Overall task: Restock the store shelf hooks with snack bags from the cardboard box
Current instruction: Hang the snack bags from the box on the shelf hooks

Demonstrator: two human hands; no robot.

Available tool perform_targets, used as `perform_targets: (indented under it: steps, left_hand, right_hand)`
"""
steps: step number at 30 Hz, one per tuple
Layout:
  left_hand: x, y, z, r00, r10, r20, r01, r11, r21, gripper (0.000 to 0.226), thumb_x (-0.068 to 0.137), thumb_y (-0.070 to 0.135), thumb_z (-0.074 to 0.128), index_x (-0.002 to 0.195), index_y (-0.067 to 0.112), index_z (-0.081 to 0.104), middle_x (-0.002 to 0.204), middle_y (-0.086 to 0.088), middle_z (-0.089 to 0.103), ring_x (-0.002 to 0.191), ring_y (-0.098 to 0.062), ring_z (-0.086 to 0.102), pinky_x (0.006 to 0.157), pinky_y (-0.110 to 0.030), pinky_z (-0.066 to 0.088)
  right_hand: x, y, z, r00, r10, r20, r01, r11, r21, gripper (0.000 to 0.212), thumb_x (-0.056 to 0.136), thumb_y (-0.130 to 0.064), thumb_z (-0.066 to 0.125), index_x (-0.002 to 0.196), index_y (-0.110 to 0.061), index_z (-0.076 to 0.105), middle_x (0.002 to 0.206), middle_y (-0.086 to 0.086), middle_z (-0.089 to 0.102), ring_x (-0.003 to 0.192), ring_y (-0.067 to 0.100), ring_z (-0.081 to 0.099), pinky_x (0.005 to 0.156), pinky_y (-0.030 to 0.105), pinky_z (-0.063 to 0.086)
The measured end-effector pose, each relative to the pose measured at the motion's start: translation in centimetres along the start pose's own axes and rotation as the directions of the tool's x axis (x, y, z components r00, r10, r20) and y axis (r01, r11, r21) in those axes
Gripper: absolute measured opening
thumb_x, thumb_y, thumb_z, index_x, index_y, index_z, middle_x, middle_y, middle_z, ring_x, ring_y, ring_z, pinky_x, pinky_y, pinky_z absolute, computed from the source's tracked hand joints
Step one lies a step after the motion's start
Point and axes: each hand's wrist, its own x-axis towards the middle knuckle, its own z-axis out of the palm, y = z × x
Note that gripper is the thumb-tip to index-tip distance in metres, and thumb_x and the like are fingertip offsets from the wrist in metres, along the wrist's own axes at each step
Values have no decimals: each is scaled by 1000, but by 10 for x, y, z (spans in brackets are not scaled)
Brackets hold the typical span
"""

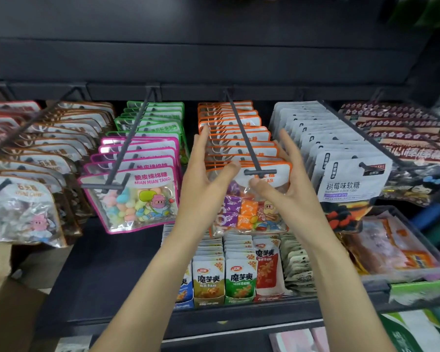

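Note:
A row of orange-edged candy bags (235,123) hangs on a dark hook (241,133) in the middle of the shelf. The front bag (249,214) shows purple and orange sweets. My left hand (203,179) lies against the left side of this row, fingers straight, thumb across the front bag's top. On the right side, my right hand (287,179) mirrors it, its thumb just under the hook's crossbar tip (254,172). Part of the cardboard box (8,313) shows at the lower left; its inside is out of view.
Neighbouring hooks carry pink-edged bags (137,194), green-edged bags (153,115), brown-edged bags (43,158), white bags (341,158) and dark red packs (404,128). Below, a shelf (112,288) holds upright small packets (239,280), and a wire basket (422,270) stands at the right.

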Motion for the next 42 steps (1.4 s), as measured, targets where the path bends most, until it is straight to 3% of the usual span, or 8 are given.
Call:
perform_targets:
  steps: [4,11,16,18,23,32,37,42]
  left_hand:
    - [-1,-1,0,1000,3,0,-3,1000,24,69,92,19,59,149,35,25,156,7,28,138,-7,34,113,-37,34]
    - [2,4,-9,993,114,1,-114,990,88,62,87,43,60,142,46,32,151,12,35,138,-6,34,110,-43,38]
    - [33,34,-29,912,402,81,-382,764,520,39,91,25,50,129,22,58,127,9,60,115,-3,55,99,-18,39]
    - [51,42,-31,920,332,210,-382,629,677,49,87,32,38,131,19,58,136,4,57,126,-13,50,105,-25,34]
    - [67,35,-25,902,-110,418,-323,472,820,47,104,28,20,150,21,30,159,8,20,147,-8,13,121,-34,7]
    - [58,31,-21,943,7,334,-286,532,797,48,105,28,20,152,23,21,159,8,18,147,-6,8,119,-32,0]
    - [64,27,-23,918,-116,380,-283,478,831,49,105,30,14,152,24,21,160,10,11,147,-5,3,120,-35,-2]
    - [65,30,-24,932,-70,357,-274,510,815,48,104,28,17,151,25,25,160,9,16,147,-6,6,121,-35,0]
  right_hand:
    - [2,-1,-2,1000,-4,21,4,1000,-29,82,86,-9,68,148,-34,21,111,-54,46,114,-17,50,90,10,45]
    - [7,-19,-17,999,-35,-30,35,999,3,66,92,-12,52,148,-38,26,149,-23,33,136,-10,30,104,7,33]
    - [49,-47,-29,980,-195,32,175,783,-597,42,101,-12,42,140,-24,48,147,-6,44,135,9,39,107,18,35]
    - [68,-50,-31,976,-149,159,218,652,-726,40,101,-12,40,138,-20,52,152,-4,38,137,15,37,113,30,30]
    - [83,-45,-30,906,84,415,313,526,-791,42,103,-19,31,143,-22,45,159,-10,18,146,7,13,115,22,10]
    - [90,-45,-26,926,65,372,289,514,-808,43,104,-21,31,146,-24,39,158,-9,24,145,10,19,114,23,13]
    - [94,-43,-32,891,119,438,330,493,-805,43,104,-20,29,145,-25,42,158,-9,24,145,9,19,117,27,14]
    - [111,-50,-27,943,-46,329,314,448,-837,33,101,-22,45,131,-22,59,136,-1,57,126,20,49,101,35,41]
